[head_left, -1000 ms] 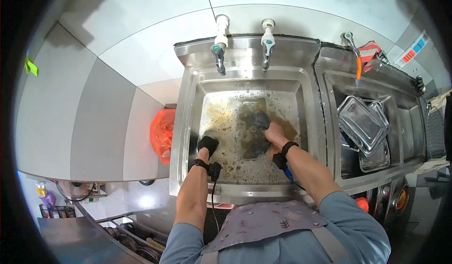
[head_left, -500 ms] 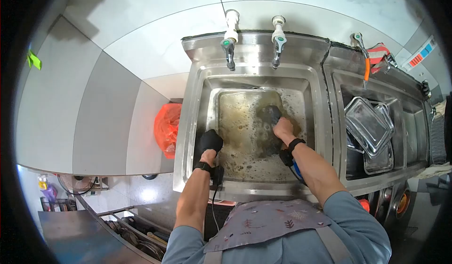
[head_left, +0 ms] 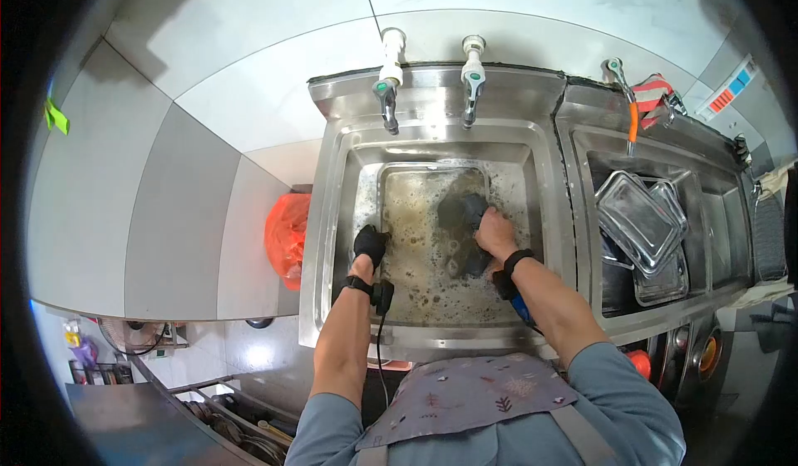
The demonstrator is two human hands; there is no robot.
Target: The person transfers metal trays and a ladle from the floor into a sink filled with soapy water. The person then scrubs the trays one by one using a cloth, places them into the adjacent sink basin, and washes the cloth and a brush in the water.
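A rectangular metal tray (head_left: 434, 167) lies in the sink (head_left: 532, 142), full of murky, brownish water with foam and bubbles. My left hand (head_left: 371, 243), in a black glove, is closed at the tray's left rim; its fingertips are partly hidden. On the right side of the tray, my right hand (head_left: 496, 235) grips a dark grey cloth (head_left: 474, 210), part of which sits under the water. Both wrists carry black bands with small devices attached, and a cable hangs from the left one.
Two taps (head_left: 388, 104) reach over the sink from the tiled wall. Several clear or shiny rectangular trays (head_left: 638, 216) are piled in the right-hand basin (head_left: 615, 304). A tap with an orange hose (head_left: 632, 125) stands behind it. An orange plastic bag (head_left: 287, 237) hangs left of the sink.
My right hand has shifted slightly down and left relative to the tray with the cloth, and more of the cloth shows. My left hand stays at the left rim. The whole view has shifted a little.
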